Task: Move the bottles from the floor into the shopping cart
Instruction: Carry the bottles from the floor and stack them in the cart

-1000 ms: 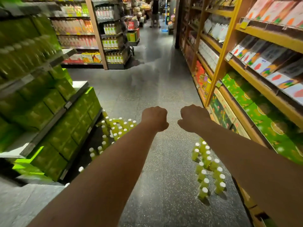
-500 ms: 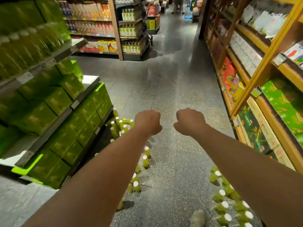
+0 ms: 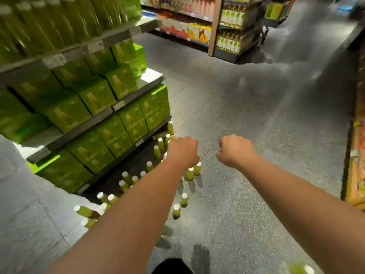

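Observation:
Several small green bottles with white caps (image 3: 184, 199) stand on the grey floor beside the foot of the left shelf, and a few lie tipped over (image 3: 84, 211). Both my arms are stretched out in front of me above the floor. My left hand (image 3: 182, 151) is a fist with curled fingers, holding nothing, over the bottle group. My right hand (image 3: 235, 150) is a fist too, holding nothing, over bare floor. No shopping cart is in view.
A shelf unit of green boxes (image 3: 110, 115) fills the left side. A shelf of orange packets (image 3: 357, 165) runs along the right edge. More drink shelves (image 3: 229, 36) stand across the aisle at the back. A dark shoe tip (image 3: 171, 266) shows at the bottom.
The view has swung left and down. The left bottle group now lies under my left arm, and the right-hand bottle group has slipped out at the bottom right. Both hands stay as fists.

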Demonstrator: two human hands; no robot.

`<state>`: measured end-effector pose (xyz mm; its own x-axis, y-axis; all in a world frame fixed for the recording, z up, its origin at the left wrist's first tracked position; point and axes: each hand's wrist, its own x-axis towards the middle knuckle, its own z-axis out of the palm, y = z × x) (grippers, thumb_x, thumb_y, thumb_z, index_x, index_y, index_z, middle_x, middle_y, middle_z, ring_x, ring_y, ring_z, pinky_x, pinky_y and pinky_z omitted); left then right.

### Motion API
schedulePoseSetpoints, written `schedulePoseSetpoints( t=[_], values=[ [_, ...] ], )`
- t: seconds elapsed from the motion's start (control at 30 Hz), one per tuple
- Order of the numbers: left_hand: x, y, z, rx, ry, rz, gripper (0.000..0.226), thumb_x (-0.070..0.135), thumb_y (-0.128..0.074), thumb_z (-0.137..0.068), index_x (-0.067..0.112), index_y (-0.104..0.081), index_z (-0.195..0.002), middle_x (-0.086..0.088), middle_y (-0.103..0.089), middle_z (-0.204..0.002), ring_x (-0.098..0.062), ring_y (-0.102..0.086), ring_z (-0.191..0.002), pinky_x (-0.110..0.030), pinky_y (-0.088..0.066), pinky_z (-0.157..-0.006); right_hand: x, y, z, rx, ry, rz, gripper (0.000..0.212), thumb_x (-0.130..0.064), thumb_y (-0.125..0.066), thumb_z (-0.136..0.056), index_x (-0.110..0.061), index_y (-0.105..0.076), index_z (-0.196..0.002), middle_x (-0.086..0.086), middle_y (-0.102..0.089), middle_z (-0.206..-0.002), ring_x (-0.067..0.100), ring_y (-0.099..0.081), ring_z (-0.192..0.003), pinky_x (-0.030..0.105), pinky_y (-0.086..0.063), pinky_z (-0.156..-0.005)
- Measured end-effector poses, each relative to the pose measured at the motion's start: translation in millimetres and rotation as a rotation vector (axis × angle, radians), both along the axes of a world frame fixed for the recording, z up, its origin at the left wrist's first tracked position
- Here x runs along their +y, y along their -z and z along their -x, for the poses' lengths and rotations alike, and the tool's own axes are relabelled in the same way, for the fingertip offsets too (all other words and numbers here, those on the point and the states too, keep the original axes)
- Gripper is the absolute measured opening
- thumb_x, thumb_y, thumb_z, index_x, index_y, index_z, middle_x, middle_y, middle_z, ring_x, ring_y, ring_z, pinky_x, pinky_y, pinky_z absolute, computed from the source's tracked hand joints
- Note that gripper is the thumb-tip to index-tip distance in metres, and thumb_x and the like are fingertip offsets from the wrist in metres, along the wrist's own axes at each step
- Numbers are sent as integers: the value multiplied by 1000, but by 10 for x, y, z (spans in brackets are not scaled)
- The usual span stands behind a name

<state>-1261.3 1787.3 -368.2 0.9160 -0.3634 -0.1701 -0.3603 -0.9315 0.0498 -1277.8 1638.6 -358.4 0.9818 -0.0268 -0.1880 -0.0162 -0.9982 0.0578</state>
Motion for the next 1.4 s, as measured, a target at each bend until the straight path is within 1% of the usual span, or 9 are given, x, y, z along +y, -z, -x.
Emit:
schedulePoseSetpoints(
  t=[0.27,0.4,0.53,0.73,0.93,1.03,1.13,1.27,1.4],
  values=[
    [-224,717,-1228,72,-126,50,36,33,-52,-91,20,-54,-125,-3,-56,-122,-25,-54,-113,-36,-45,-83,-202,752,-1335,73,-153,27,27,-24,-48,-90,-14,-58,-112,10,-63,-108,30,-62,-98,32,-45,-75],
    [-344,1243,-1630,126,-178,55,30,30,-50,-92,17,-54,-120,-5,-57,-117,-26,-55,-109,-33,-41,-75,-314,1246,-1870,121,-203,15,28,-25,-48,-90,-13,-57,-114,11,-62,-111,31,-61,-101,33,-46,-77],
    [-509,1957,-1893,191,-234,25,28,26,-48,-93,17,-54,-119,-6,-56,-117,-26,-55,-109,-34,-41,-74,-442,1931,-2314,196,-272,-2,30,-26,-47,-91,-14,-57,-116,11,-61,-113,31,-60,-103,33,-46,-79],
    [-765,3470,-2294,225,-385,45,25,25,-51,-91,19,-58,-115,-6,-60,-109,-28,-59,-103,-32,-37,-67,-643,3466,-2935,252,-393,-1,26,-23,-48,-90,-14,-58,-112,11,-62,-112,31,-60,-103,33,-46,-79],
    [-945,5182,-2668,265,-467,70,34,28,-55,-90,17,-49,-123,-7,-52,-120,-29,-52,-113,-33,-38,-74,-683,5266,-3366,267,-539,21,30,-30,-54,-88,-15,-56,-114,8,-60,-113,30,-61,-103,32,-47,-77],
    [-1012,5979,-2733,257,-454,84,37,31,-61,-87,18,-49,-120,-8,-52,-116,-30,-54,-109,-34,-37,-70,-688,6024,-3501,304,-581,60,37,-28,-55,-89,-13,-50,-122,9,-56,-119,30,-59,-108,33,-47,-78],
    [-1026,6575,-2755,302,-466,74,41,32,-64,-85,18,-48,-120,-9,-51,-114,-32,-55,-106,-37,-43,-74,-695,6581,-3561,313,-648,85,34,-24,-53,-89,-13,-50,-120,10,-58,-116,29,-62,-105,33,-48,-78],
    [-1042,7016,-2807,349,-441,72,34,25,-61,-88,15,-47,-117,-11,-52,-109,-35,-58,-101,-43,-48,-77,-716,7002,-3593,344,-741,122,28,-11,-43,-94,-10,-53,-120,13,-57,-119,30,-62,-106,35,-50,-82],
    [-1073,6957,-2869,350,-445,74,25,16,-55,-92,9,-52,-115,-14,-49,-114,-36,-57,-104,-43,-47,-81,-736,7019,-3670,329,-701,60,27,-11,-48,-90,-7,-55,-116,15,-57,-115,32,-60,-107,35,-49,-83]
  ],
)
